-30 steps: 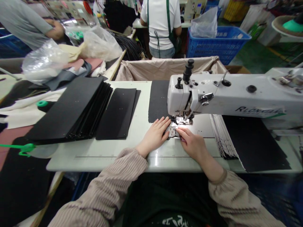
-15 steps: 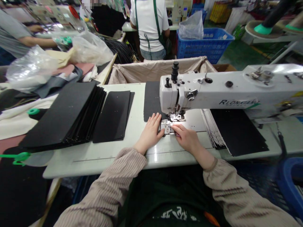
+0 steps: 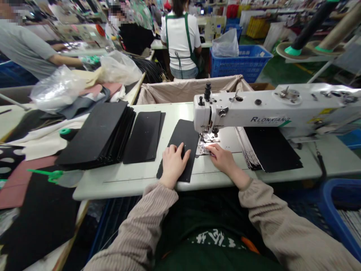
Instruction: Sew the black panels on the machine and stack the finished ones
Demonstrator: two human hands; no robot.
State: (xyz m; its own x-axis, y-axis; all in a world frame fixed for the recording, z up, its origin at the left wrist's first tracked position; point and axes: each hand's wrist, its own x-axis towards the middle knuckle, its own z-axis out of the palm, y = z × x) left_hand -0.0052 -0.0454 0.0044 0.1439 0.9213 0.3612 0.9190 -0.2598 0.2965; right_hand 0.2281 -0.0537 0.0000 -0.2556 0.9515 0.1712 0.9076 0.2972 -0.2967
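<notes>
My left hand [image 3: 174,163] lies with its fingers spread on a black rectangular panel [image 3: 184,137], which rests at a slant on the sewing table just left of the needle area. My right hand [image 3: 222,160] is at the front of the sewing machine [image 3: 242,111], its fingers bent together by the metal presser foot and plate [image 3: 205,145]. Whatever those fingertips pinch is too small to make out. The machine head hangs over the lit needle area, with the panel's right edge beside it.
Left of the panel lie a few black panels [image 3: 142,137] and a thick stack of black panels [image 3: 94,135]. Under the machine arm sits another stack with pale edges [image 3: 272,148]. A blue basket [image 3: 342,195] stands at lower right; a cloth-lined bin [image 3: 172,94] is behind the table.
The black panel has come toward me and turned to a slant, with my left hand now on it, farther left from the needle. My right hand stays by the presser foot. The view has shifted.
</notes>
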